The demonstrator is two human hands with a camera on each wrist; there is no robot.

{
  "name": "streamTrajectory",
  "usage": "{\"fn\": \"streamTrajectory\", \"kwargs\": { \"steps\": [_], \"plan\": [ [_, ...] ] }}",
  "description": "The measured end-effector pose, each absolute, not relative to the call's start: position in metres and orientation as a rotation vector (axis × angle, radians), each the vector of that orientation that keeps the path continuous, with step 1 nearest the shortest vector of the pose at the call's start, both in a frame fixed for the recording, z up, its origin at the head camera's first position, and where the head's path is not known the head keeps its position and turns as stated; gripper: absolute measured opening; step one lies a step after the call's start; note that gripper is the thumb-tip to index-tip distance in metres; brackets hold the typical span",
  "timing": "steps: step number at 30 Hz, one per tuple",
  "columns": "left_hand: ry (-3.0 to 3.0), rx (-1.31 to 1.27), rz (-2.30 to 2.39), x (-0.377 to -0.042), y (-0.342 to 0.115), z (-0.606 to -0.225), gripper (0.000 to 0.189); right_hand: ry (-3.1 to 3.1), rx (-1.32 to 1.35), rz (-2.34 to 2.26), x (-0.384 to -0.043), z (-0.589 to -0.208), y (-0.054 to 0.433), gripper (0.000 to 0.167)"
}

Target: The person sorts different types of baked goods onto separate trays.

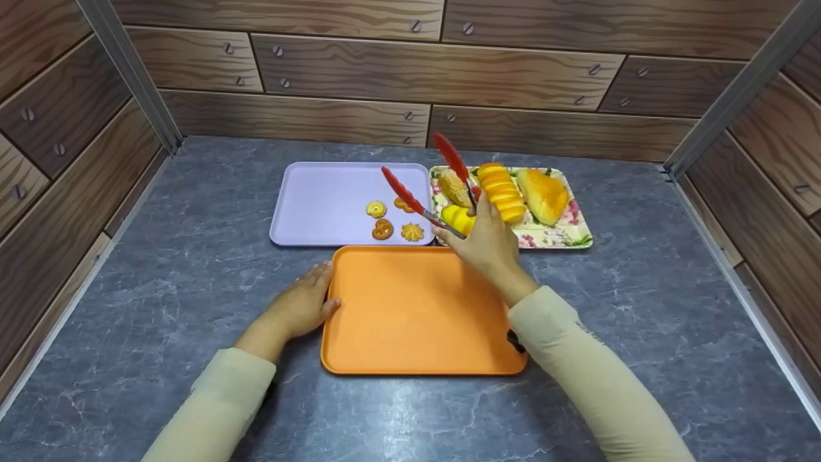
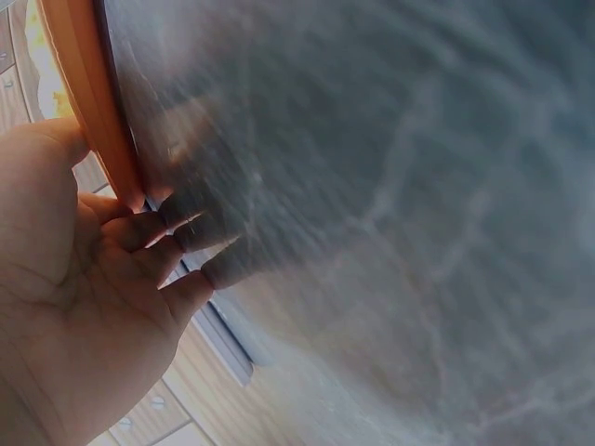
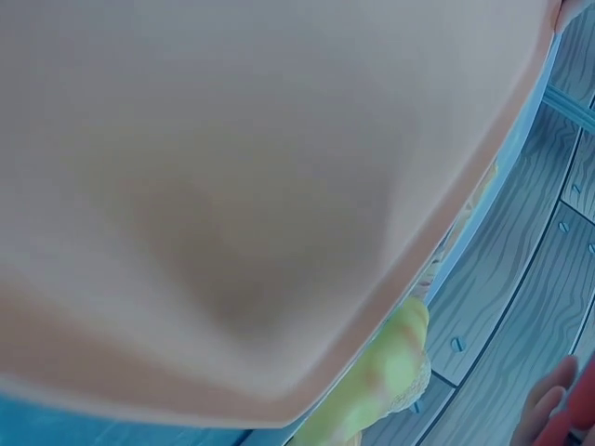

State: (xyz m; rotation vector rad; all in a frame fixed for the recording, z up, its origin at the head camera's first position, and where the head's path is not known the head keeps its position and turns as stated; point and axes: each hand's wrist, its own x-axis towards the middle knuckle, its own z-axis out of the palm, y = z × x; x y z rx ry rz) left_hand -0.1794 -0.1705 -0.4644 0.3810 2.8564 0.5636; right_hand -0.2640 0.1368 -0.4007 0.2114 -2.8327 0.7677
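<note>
My right hand (image 1: 490, 244) grips a pair of tongs (image 1: 451, 156) with red tips, spread apart above the gap between a lilac tray (image 1: 327, 199) and a floral tray (image 1: 529, 242). Only a bit of the tongs' red (image 3: 574, 409) shows in the right wrist view. At the left side of the orange tray (image 1: 417, 314), my left hand (image 1: 298, 308) holds the rim. Its thumb lies over the edge and its fingers stay outside, as the left wrist view shows. Nothing lies on the orange tray.
Small cookies, including a pretzel (image 1: 382, 229) and a flower-shaped one (image 1: 412, 232), lie on the lilac tray's right side. The floral tray bears a segmented loaf (image 1: 501, 192), a triangular bread (image 1: 544, 197), a sesame roll (image 1: 454, 187) and a yellow piece (image 1: 457, 218). Wood-patterned walls (image 1: 359, 70) surround the table.
</note>
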Motion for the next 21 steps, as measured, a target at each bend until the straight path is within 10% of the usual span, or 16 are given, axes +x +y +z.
{"fn": "streamTrajectory", "kwargs": {
  "steps": [21],
  "plan": [
    [2.874, 0.411, 0.548, -0.178, -0.171, -0.464, 0.068, -2.794, -0.002, 0.763, -0.245, -0.412, 0.195, 0.106]
  ]
}}
